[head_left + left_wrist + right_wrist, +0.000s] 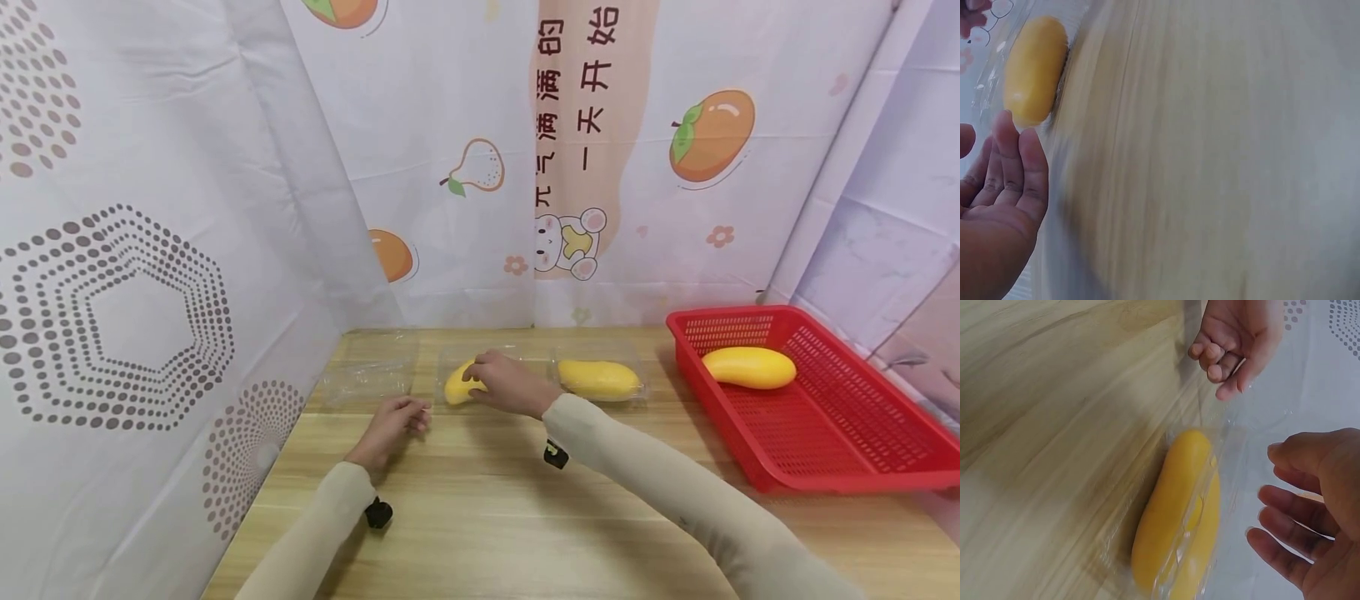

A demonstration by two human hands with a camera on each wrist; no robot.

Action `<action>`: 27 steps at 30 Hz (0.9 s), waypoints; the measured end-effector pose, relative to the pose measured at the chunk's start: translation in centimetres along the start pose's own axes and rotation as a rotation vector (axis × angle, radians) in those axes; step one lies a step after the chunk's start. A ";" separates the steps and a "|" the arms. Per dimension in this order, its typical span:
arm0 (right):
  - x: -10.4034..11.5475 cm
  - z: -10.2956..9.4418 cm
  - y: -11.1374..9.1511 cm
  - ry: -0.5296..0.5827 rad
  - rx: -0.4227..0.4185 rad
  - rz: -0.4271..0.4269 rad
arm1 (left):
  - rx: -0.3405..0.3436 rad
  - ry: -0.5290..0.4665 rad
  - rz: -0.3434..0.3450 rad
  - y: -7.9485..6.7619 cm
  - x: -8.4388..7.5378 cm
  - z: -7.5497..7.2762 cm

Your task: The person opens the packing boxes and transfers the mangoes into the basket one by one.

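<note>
A yellow mango (1175, 512) lies in the middle one of three transparent plastic boxes (442, 367). My right hand (506, 383) is over this mango in the head view and hides part of it. In the right wrist view its loosely bent fingers (1285, 550) stand apart from the fruit, with nothing between them. Left of the mango is my left hand (390, 429), its fingers relaxed and holding nothing. The left wrist view shows its fingertips (1034, 147) near the lower end of the mango (1036, 69).
Another mango (598, 380) lies in the right-hand transparent box (641, 392). The left-hand transparent box (367, 379) stands by the printed curtain (300, 208). At the right, a red basket (735, 433) holds one mango (753, 367). All stand on a wooden table (480, 525).
</note>
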State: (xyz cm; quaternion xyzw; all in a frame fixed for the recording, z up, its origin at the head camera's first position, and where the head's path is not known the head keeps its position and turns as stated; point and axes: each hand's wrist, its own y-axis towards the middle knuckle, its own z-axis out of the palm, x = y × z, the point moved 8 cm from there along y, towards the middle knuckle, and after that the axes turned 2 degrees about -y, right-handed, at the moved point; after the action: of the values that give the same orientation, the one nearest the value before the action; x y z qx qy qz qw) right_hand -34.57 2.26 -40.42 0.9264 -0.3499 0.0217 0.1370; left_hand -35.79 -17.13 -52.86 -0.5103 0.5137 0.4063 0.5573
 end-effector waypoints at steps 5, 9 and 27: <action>0.5 0.7 1.2 -0.028 -0.006 0.027 | -0.018 -0.033 0.017 0.1 0.0 0.3; 0.4 1.5 1.9 -0.044 0.002 0.064 | -0.028 -0.074 0.032 0.1 0.0 0.6; 0.4 3.5 3.1 -0.078 0.073 0.118 | -0.020 -0.139 0.003 0.9 -0.1 1.5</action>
State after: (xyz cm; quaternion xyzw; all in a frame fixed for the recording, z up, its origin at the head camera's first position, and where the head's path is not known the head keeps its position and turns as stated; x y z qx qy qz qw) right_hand -36.42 -1.15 -42.96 0.9088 -0.4079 0.0065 0.0878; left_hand -36.48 -15.54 -52.97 -0.4856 0.4707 0.4468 0.5857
